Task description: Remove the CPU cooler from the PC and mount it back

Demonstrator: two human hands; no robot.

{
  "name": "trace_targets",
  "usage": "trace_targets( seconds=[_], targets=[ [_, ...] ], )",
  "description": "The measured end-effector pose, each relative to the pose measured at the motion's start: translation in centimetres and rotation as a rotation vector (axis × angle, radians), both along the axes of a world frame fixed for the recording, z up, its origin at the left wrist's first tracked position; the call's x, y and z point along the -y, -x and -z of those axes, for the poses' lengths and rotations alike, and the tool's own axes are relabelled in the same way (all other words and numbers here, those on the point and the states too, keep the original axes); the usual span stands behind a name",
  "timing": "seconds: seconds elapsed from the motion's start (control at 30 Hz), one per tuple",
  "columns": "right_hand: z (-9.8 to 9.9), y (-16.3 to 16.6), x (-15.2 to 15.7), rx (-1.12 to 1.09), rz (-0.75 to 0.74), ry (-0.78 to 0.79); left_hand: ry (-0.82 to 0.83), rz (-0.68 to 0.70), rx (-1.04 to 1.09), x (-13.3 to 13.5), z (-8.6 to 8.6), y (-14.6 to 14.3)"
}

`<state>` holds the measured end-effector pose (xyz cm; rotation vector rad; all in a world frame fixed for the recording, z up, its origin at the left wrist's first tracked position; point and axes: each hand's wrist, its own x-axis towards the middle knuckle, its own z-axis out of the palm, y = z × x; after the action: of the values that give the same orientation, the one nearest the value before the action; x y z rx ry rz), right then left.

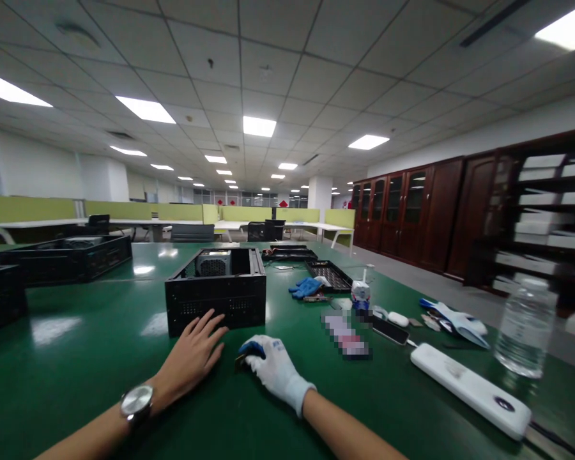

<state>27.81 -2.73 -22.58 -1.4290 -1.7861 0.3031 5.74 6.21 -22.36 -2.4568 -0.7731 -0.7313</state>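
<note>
My left hand (193,356) is bare, wears a wristwatch and lies flat on the green table (76,358) with fingers spread, its fingertips just short of the front of an open black computer case (218,299). A grey power supply (213,263) sits inside the case at the back. My right hand (274,368) wears a white glove with blue fingertips and rests on the table beside the left hand, fingers curled over a small dark object I cannot make out.
More black cases (69,257) stand at the left, black trays (329,275) and blue gloves (305,287) behind. On the right lie a white power strip (469,390), a phone (389,330), a water bottle (524,327) and small items. Wooden cabinets (412,211) line the right wall.
</note>
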Motion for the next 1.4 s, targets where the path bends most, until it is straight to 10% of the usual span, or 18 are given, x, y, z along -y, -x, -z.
trace_targets(
  seconds=[0.13, 0.33, 1.4],
  targets=[
    [0.3, 0.6, -0.7, 0.028, -0.02, 0.008, 0.14, -0.029, 0.047, 4.2, 2.3, 3.8],
    [0.1, 0.8, -0.4, 0.013, -0.028, -0.024, 0.461, -0.02, 0.048, 7.2, 0.9, 4.0],
    [0.2, 1.4, 1.2, 0.242, -0.049, -0.111, 0.481, 0.062, -0.119, 7.1, 0.4, 3.6]
  ],
)
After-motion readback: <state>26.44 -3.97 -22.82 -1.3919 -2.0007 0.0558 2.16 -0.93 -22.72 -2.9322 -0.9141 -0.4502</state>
